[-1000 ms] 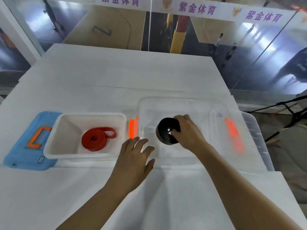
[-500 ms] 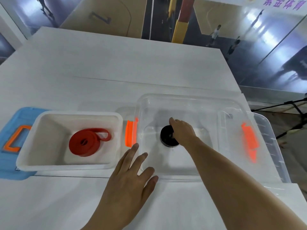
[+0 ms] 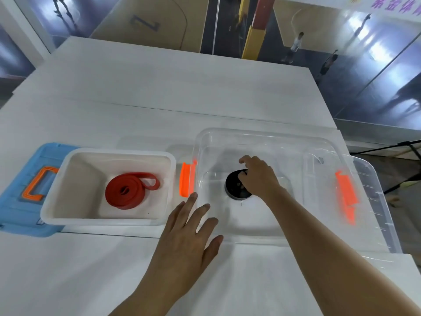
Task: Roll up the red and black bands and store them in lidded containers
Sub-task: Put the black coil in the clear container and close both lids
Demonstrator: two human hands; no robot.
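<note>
The rolled black band lies flat on the floor of the clear container. My right hand reaches down into that container, its fingers curled on top of the roll and covering its right side. The rolled red band rests in the white container to the left, its loose end looped out to the right. Flat on the table with fingers spread, my left hand holds nothing, its fingertips against the clear container's front left corner.
A blue lid with an orange handle lies under the white container's left side. A clear lid with an orange latch sits at the clear container's right, near the table's right edge. An orange latch stands between the containers.
My right hand lowered the black roll from the container's rim height down onto its floor. My left hand shifted slightly toward me. The camera tilted down.
</note>
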